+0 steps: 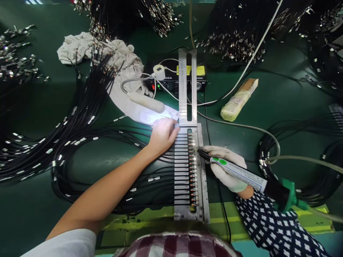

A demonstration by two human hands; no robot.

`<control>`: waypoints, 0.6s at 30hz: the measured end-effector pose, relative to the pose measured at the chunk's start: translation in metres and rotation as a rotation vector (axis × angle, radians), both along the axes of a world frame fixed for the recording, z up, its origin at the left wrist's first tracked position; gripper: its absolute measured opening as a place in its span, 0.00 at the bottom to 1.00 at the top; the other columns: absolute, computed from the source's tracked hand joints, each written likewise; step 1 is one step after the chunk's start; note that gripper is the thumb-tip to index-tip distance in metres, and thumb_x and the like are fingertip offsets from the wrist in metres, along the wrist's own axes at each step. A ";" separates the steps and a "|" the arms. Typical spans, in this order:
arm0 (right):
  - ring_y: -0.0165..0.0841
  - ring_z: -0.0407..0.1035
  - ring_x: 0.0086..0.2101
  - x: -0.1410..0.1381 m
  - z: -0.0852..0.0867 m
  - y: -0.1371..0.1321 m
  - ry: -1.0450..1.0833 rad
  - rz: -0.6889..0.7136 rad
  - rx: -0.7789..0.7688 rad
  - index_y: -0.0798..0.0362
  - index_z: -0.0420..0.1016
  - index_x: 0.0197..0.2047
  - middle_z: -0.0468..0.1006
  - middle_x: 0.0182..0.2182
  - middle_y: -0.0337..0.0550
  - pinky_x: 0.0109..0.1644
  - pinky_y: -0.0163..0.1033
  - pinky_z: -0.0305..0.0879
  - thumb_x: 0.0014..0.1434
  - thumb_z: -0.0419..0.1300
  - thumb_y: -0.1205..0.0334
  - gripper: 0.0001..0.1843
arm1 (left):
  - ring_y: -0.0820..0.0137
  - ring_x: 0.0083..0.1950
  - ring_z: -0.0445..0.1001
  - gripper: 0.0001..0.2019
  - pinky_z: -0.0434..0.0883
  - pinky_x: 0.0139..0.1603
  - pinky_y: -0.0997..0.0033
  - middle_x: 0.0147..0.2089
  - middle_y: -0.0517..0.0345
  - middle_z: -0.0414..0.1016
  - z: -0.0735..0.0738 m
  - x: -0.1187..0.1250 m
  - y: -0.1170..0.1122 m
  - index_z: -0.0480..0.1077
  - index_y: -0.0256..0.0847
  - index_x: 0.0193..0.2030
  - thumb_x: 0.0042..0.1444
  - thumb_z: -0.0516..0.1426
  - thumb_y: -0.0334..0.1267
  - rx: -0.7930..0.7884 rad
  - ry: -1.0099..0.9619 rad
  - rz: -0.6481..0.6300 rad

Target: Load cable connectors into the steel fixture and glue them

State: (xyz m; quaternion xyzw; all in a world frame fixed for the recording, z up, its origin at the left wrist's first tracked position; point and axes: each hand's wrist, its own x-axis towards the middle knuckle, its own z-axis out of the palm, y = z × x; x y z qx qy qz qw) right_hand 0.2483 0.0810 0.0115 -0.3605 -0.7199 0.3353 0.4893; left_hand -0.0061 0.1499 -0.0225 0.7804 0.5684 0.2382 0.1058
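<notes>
A white glove (226, 179), patterned navy sleeve (270, 223) and maroon-checked garment (174, 247) show.

The counter (230, 137) carries black cables (68, 130) at nine o'clock, a metal fixture (187, 125) centrally, a wrapped block (238, 100) at two

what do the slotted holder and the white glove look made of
Slotted holder: probably bare metal, satin-finished, judging by its grey sheen and crisp edges. White glove: likely thin fabric, matte, with dark smudges and no shine; weave too small to tell.
</notes>
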 end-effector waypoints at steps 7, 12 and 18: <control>0.41 0.80 0.43 -0.003 0.002 0.002 -0.068 -0.014 -0.001 0.51 0.77 0.42 0.84 0.43 0.51 0.47 0.46 0.79 0.57 0.66 0.66 0.08 | 0.64 0.38 0.68 0.07 0.65 0.43 0.63 0.33 0.57 0.69 0.000 0.000 0.000 0.68 0.40 0.42 0.65 0.53 0.41 0.002 -0.001 -0.002; 0.40 0.80 0.43 -0.003 0.002 0.003 -0.064 -0.018 -0.007 0.51 0.77 0.42 0.84 0.43 0.50 0.48 0.45 0.79 0.57 0.66 0.66 0.08 | 0.64 0.38 0.68 0.07 0.65 0.43 0.62 0.33 0.57 0.68 0.002 0.000 0.000 0.68 0.39 0.42 0.65 0.53 0.40 0.013 -0.002 -0.006; 0.41 0.80 0.43 -0.003 0.001 0.002 -0.058 -0.015 0.001 0.51 0.77 0.42 0.84 0.43 0.50 0.48 0.45 0.80 0.57 0.65 0.66 0.08 | 0.64 0.38 0.68 0.07 0.66 0.44 0.62 0.33 0.57 0.69 0.001 0.000 -0.001 0.68 0.40 0.42 0.65 0.53 0.41 0.010 -0.005 -0.003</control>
